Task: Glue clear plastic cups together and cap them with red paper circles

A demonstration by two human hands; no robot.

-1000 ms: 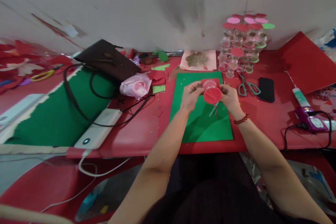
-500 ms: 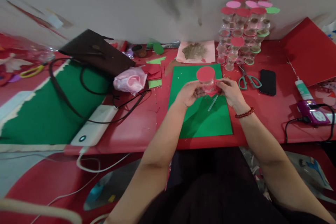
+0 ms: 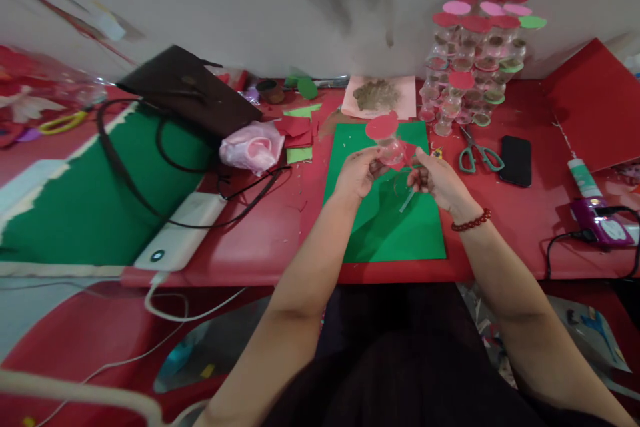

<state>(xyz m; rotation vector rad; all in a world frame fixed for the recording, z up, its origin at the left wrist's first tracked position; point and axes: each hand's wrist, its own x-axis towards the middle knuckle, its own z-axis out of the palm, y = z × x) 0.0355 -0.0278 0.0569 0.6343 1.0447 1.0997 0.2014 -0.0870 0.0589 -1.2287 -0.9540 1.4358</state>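
Observation:
My left hand (image 3: 356, 172) grips a small clear plastic cup (image 3: 391, 150) topped with a red paper disc (image 3: 381, 127), held above a green sheet (image 3: 385, 227) on the red table. My right hand (image 3: 434, 177) is just right of the cup, fingers pinched at its side near a thin strip or thread; what they pinch is too small to name. A red bead bracelet (image 3: 471, 220) sits on my right wrist.
A stack of similar cups with coloured discs (image 3: 470, 60) stands at the back right. Scissors (image 3: 480, 155), a black phone (image 3: 516, 160), a glue tube (image 3: 583, 178) and a purple glue gun (image 3: 603, 227) lie right. A dark bag (image 3: 190, 90), pink cloth (image 3: 250, 147) and power bank (image 3: 175, 240) lie left.
The cup was turned so its red disc went from facing me to pointing up and away. My right hand slipped a little away from the cup, to its lower right.

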